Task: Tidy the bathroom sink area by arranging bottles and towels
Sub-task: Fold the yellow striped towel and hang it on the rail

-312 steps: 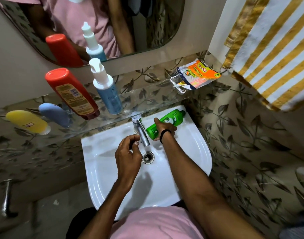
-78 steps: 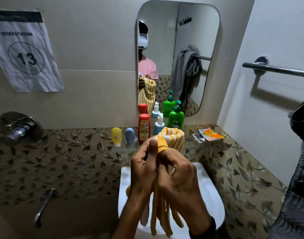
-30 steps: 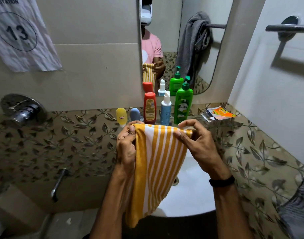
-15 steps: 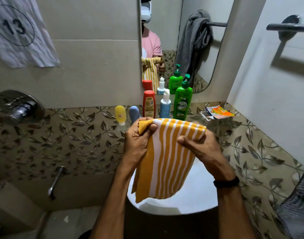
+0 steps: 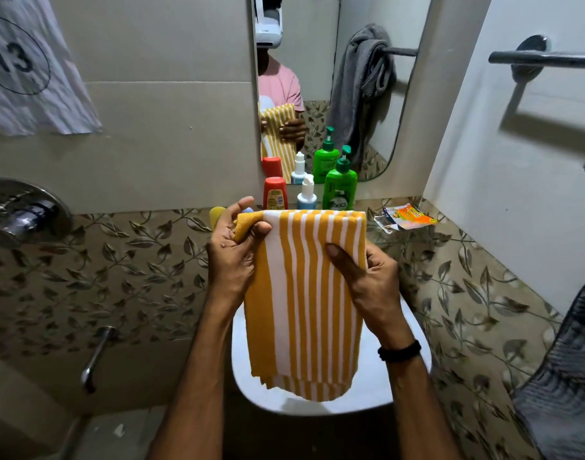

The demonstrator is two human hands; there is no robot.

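Yellow-and-white striped cloth towel (image 5: 309,303), folded and held upright above the white ceramic sink (image 5: 414,353): left hand (image 5: 233,257) pinched its top corner while right hand (image 5: 372,280) clamped its edge, fingers (image 5: 341,260) closed, apparently to keep the layers aligned.

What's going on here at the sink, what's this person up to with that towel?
A person is folding a yellow and white striped towel over the white sink. The left hand pinches its top left corner, and the right hand grips the right edge, thumb across the front. The towel hangs doubled over. Behind it, on the shelf, stand a red bottle, a blue spray bottle and a green pump bottle. The towel bar on the right wall is bare.
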